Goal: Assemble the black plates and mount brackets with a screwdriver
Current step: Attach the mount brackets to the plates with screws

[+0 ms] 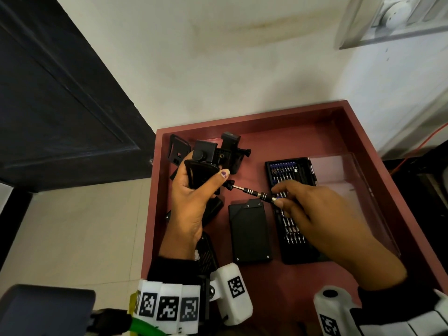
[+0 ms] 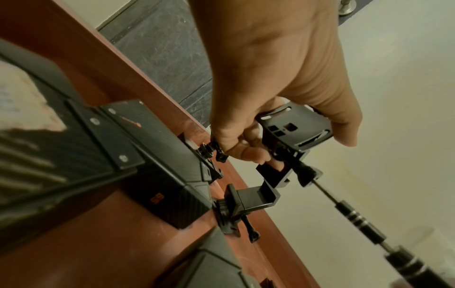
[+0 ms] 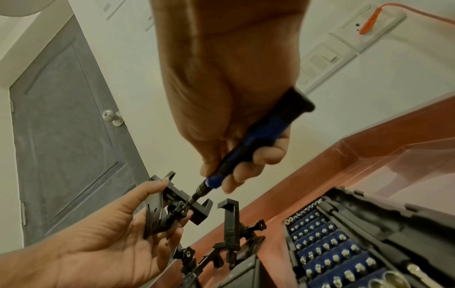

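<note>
Nearest the camera are 2 wrists with white bands [image 1: 167, 306] that have black-and-white square marks on them.

The left hand [image 1: 191, 202] is curled around a black mount bracket [image 1: 202, 172]. It holds the bracket up above the left side of the red tabletop [image 1: 291, 287]. The thumb [image 1: 219, 179] presses on the right side of the bracket, and the other fingers wrap around the back. In the left wrist view, the fingers [image 2: 248, 154] pinch the bracket [image 2: 295, 132] from both sides.

The right hand [image 1: 322, 214] is closed around the screwdriver [image 1: 257, 194]. The fingers [image 3: 268, 155] and thumb pinch its blue and black handle [image 3: 258, 140]. The screwdriver lies almost flat, long way from right to left, tilted a little to the far side. Its thin tip points left and touches a black knob screw [image 1: 229, 185] on the low end of the bracket.

A flat black plate [image 1: 249, 234] lies on the tabletop, between the 2 hands and a bit nearer. It lies long way from near to far. More black bracket parts [image 1: 230, 151] sit in a pile at the far left.

An open bit case [image 1: 291, 214] lies to the right of the plate, partly under the right hand. Its clear lid [image 1: 351, 190] is flipped open to the right.
</note>
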The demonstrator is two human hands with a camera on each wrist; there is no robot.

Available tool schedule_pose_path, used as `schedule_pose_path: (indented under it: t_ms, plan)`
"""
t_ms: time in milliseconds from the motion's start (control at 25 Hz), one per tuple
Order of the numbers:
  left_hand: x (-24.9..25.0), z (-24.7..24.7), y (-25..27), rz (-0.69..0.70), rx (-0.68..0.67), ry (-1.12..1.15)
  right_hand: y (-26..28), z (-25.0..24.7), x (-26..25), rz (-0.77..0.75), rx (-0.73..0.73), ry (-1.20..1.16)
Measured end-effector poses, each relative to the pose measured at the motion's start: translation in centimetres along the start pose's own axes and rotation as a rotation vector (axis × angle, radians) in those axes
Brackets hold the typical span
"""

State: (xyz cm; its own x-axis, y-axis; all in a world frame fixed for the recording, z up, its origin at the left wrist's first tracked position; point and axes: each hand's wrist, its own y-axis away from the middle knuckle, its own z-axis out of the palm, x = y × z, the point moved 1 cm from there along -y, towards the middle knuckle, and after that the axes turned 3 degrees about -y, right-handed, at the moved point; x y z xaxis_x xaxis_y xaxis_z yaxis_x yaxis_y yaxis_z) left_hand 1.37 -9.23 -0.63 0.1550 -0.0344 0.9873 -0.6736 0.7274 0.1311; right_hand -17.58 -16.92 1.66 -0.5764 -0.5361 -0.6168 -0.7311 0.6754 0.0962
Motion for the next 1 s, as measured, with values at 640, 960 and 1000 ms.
schedule_pose_path:
  t_ms: [640,960,1000]
  plan:
    - [0.02,0.38,0.22,0.007,-0.022,0.051,0.28,-0.57,-0.29,-0.041,0.113,0.058]
    - [0.04,0.58,0.3,0.026,-0.03,0.065,0.17,-0.43,0.19,0.039,-0.008,-0.109]
    - [0.04,0.61,0.35,0.033,-0.033,0.064,0.13,-0.4,0.32,0.04,-0.009,-0.131]
